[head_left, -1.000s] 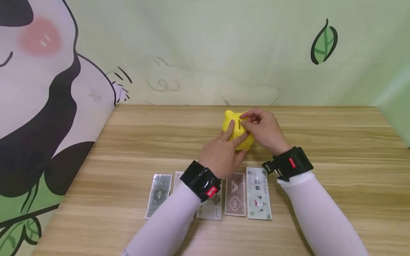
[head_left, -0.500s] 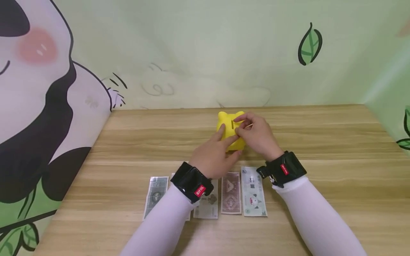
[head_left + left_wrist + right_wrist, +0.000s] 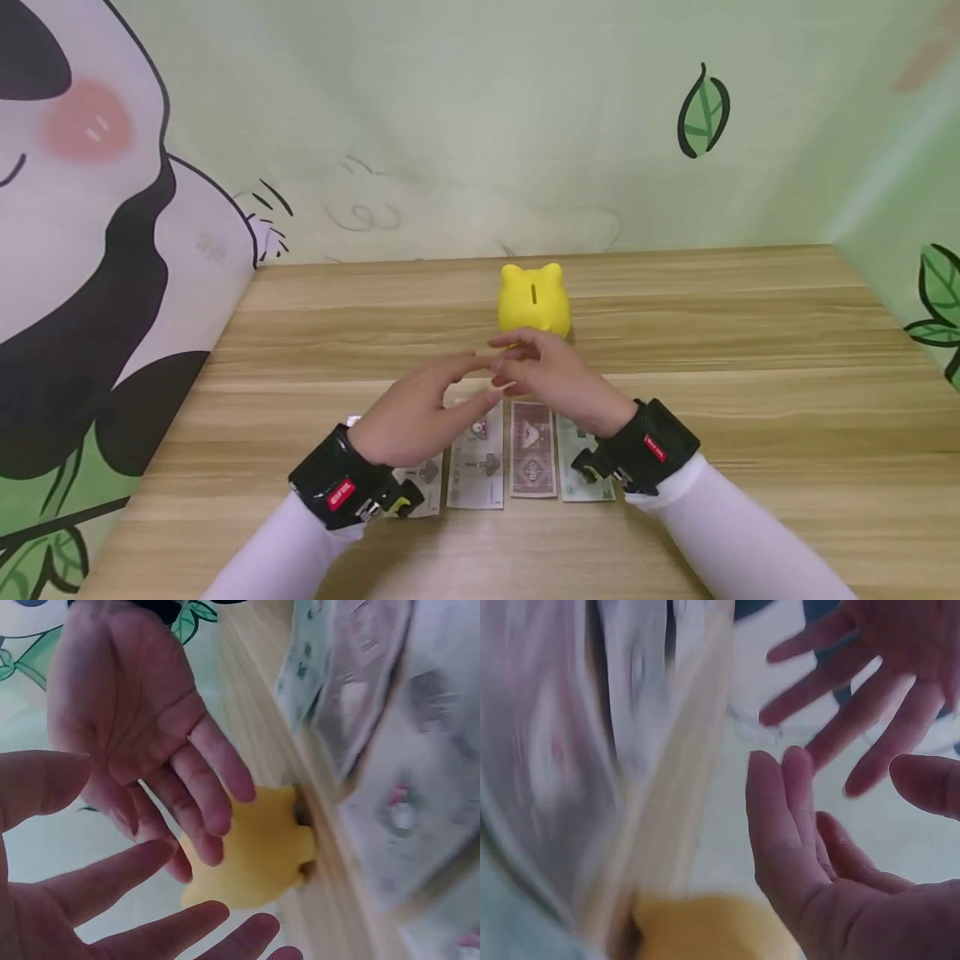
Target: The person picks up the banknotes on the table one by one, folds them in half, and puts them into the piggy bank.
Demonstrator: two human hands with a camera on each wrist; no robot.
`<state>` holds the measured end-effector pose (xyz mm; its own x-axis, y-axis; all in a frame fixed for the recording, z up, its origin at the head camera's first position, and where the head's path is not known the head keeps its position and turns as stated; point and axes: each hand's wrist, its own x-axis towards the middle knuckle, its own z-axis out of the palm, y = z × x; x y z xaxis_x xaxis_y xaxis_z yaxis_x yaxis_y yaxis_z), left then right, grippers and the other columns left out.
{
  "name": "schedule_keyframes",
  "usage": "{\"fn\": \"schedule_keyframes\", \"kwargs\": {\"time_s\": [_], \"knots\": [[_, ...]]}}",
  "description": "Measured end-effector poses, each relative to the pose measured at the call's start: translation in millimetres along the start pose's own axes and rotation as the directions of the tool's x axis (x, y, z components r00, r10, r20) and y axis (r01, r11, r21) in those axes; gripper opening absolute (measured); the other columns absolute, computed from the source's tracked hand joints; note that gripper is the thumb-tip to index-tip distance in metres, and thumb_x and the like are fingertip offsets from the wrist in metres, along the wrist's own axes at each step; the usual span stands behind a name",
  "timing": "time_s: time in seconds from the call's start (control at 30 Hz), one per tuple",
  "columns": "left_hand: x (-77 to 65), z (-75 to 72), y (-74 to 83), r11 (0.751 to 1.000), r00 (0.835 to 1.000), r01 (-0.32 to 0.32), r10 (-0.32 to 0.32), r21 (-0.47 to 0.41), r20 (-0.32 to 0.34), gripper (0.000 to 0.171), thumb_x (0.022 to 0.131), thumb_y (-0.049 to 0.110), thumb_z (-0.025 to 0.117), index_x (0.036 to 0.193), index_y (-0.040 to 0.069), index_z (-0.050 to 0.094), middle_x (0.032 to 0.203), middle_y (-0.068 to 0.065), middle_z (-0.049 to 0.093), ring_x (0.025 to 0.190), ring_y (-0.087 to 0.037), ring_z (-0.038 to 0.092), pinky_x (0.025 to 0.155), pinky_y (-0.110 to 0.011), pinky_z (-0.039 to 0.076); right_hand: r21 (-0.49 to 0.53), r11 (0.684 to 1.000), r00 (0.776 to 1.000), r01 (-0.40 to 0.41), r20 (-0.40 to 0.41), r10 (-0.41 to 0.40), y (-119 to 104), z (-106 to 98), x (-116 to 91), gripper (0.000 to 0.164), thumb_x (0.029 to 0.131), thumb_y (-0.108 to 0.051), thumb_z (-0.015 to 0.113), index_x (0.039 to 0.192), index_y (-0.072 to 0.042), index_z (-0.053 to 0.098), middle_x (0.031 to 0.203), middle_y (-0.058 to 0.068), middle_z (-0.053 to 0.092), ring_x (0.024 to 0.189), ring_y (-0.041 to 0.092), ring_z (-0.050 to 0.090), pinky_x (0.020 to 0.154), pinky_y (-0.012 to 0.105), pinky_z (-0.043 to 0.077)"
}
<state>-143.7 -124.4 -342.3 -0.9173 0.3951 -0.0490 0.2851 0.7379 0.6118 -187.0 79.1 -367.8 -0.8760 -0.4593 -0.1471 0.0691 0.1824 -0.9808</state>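
Note:
A yellow piggy bank (image 3: 534, 317) with a slot in its top stands near the back of the wooden table. In front of it, my left hand (image 3: 420, 408) hovers over the paper banknotes with its fingers loosely extended and nothing in them. My right hand (image 3: 566, 383), also holding nothing, is beside it, and their fingertips overlap in the head view. Under and between the hands lie a brown banknote (image 3: 532, 454), a pale one (image 3: 476, 479) and a greenish one (image 3: 592, 490). Notes farther left are partly covered by the left hand and wrist.
The wooden table (image 3: 735, 417) meets a green backdrop (image 3: 450, 117) behind the piggy bank. A printed panda (image 3: 127, 192) covers the left side of the backdrop, and printed leaves (image 3: 941, 287) show at the right.
Both hands have come off the piggy bank and moved toward me, over the banknotes. The left hand has also shifted left. The piggy bank's slot and front are now uncovered.

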Motion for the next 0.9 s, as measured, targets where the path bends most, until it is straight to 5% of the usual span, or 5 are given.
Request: {"fn": "schedule_keyframes", "kwargs": {"time_s": [0.1,0.33,0.7,0.9], "knots": [[-14.5,-5.1,-14.1,0.995,1.0,0.019,-0.018,-0.095,0.012,0.053,0.104,0.047,0.059,0.152,0.024,0.052,0.156,-0.001,0.053,0.138,-0.035,0.055,0.108,-0.055,0.052,0.097,0.995,0.994,-0.03,0.112,0.019,5,14,-5,0.048,0.104,-0.007,0.056,0.15,0.004,0.045,0.136,0.027,0.061,0.113,0.03,0.069,0.102,0.049,0.057],[-58.2,-24.6,-44.4,0.936,0.975,0.218,-0.193,-0.278,0.114,0.061,0.104,0.047,0.059,0.157,0.021,0.042,0.164,-0.01,0.042,0.143,-0.038,0.05,0.109,-0.059,0.049,0.229,0.969,0.955,-0.096,0.297,0.024,13,45,-13,0.055,0.106,-0.011,0.054,0.155,0.007,0.036,0.145,0.03,0.056,0.129,0.037,0.063,0.104,0.046,0.056],[-110.5,-42.4,-86.9,0.845,0.928,0.371,-0.356,-0.386,0.113,0.068,0.109,0.044,0.048,0.163,0.009,0.023,0.168,-0.023,0.027,0.146,-0.041,0.044,0.105,-0.043,0.056,0.327,0.922,0.937,-0.207,0.339,0.09,11,99,-17,0.055,0.105,-0.015,0.056,0.154,0.006,0.04,0.15,0.026,0.053,0.133,0.039,0.059,0.101,0.045,0.058],[-122.5,-38.8,-100.8,0.743,0.897,0.433,-0.411,-0.511,0.162,0.064,0.111,0.04,0.044,0.163,0.01,0.021,0.167,-0.026,0.026,0.143,-0.04,0.049,0.101,-0.035,0.058,0.314,0.918,0.93,-0.241,0.347,0.125,14,121,-18,0.057,0.102,-0.013,0.061,0.154,0.004,0.042,0.153,0.026,0.05,0.135,0.037,0.057,0.101,0.05,0.057]]}}
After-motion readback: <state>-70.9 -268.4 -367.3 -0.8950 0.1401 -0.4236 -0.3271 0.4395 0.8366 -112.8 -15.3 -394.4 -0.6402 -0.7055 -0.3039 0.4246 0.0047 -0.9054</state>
